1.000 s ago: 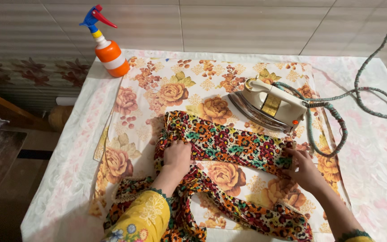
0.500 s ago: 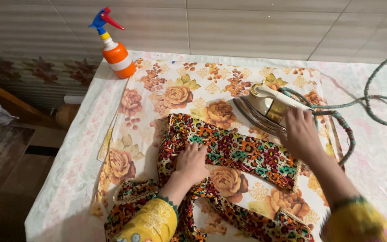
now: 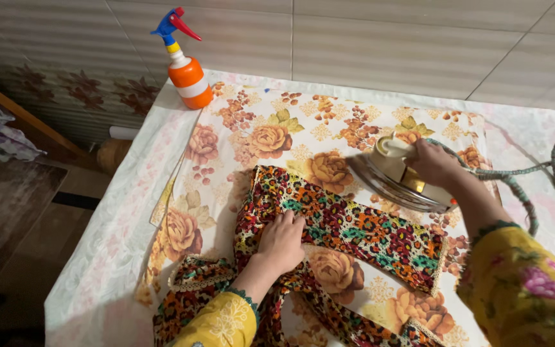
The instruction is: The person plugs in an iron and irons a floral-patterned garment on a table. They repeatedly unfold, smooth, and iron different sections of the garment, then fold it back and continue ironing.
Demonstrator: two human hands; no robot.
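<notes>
While my left hand [image 3: 282, 241] presses flat on the garment [image 3: 348, 225], my right hand [image 3: 433, 164] grips the iron [image 3: 396, 183] at two o'clock, tilted, no pressing begun.

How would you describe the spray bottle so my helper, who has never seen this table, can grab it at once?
Start at the cloth-covered table by the tiled wall and go to its far left corner, beyond the rose-print sheet. There the spray bottle stands upright. It is the only plastic thing there: orange body with a white band, blue trigger head and red nozzle.
</notes>
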